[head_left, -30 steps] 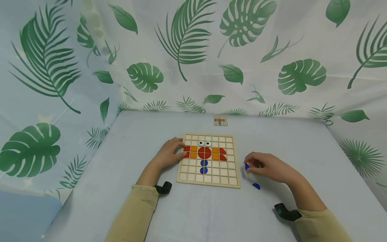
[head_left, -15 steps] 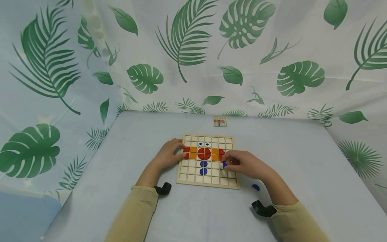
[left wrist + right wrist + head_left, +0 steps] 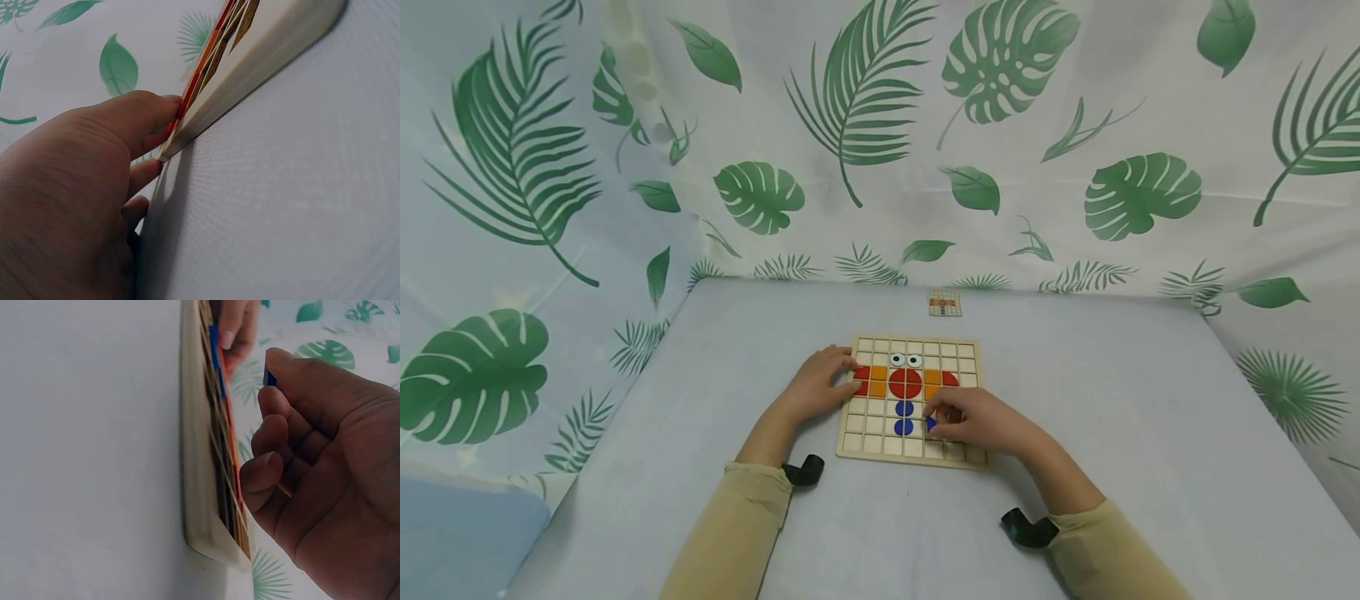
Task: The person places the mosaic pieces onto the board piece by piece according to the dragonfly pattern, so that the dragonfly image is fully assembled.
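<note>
My left hand (image 3: pixel 817 384) rests at the left edge of a wooden grid board (image 3: pixel 854 445). In the left wrist view its thumb and fingers (image 3: pixel 147 115) touch the rim and red pieces. Over the board's lower middle, my right hand (image 3: pixel 983 423) pinches a small blue piece (image 3: pixel 931 423) between thumb and fingertips. The right wrist view shows this blue piece (image 3: pixel 270 379) held apart from the board. On the grid lie a red circle (image 3: pixel 905 383), orange squares (image 3: pixel 877 382), rounded red pieces (image 3: pixel 862 380), two eye pieces (image 3: pixel 897 359) and blue discs (image 3: pixel 904 408).
A small pattern card (image 3: pixel 944 303) lies behind the board on the pale tabletop (image 3: pixel 760 325). Leaf-printed cloth (image 3: pixel 880 217) hangs along the back and sides. A dark device (image 3: pixel 1030 528) is strapped at each wrist.
My right hand has carried the blue piece leftward from beside the board to above its lower middle. A loose blue half-disc on the table is now hidden. My left hand stays in place.
</note>
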`<state>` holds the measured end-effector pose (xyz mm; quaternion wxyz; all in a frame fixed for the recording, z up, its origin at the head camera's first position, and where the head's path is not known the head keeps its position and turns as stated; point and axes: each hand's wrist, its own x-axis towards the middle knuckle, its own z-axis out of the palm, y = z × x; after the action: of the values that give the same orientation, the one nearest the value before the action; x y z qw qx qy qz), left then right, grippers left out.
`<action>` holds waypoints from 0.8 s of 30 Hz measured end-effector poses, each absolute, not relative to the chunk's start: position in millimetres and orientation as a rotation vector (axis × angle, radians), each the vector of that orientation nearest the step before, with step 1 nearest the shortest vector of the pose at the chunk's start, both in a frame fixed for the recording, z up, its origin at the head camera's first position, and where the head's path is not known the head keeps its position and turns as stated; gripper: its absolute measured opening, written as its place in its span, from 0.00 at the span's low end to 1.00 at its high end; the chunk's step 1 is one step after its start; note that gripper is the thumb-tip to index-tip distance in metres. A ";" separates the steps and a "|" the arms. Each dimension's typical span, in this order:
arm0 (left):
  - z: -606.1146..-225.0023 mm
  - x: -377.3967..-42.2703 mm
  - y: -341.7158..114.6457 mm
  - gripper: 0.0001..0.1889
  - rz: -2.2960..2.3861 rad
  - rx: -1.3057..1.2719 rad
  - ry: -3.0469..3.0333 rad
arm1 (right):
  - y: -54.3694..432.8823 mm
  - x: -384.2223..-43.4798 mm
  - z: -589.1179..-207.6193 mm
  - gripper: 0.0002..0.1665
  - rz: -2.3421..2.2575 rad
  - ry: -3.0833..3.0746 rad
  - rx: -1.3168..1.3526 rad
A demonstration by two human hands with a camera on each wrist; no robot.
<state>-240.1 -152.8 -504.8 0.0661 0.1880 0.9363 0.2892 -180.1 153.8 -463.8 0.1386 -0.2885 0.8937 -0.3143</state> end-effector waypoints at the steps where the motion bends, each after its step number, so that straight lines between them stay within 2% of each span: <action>1: -504.9 -240.1 -152.9 0.18 0.871 0.566 2.824 | 152.7 -180.0 -465.3 0.11 -0.910 2.585 -0.843; 24: -503.2 -238.9 -151.7 0.18 0.857 0.564 2.824 | 129.2 -165.4 -477.6 0.12 -0.732 2.669 -0.813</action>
<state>-238.9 -151.7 -503.2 0.0685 0.1873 0.9377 0.2846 -165.4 129.2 -477.6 0.1280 -0.2796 0.9177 -0.2516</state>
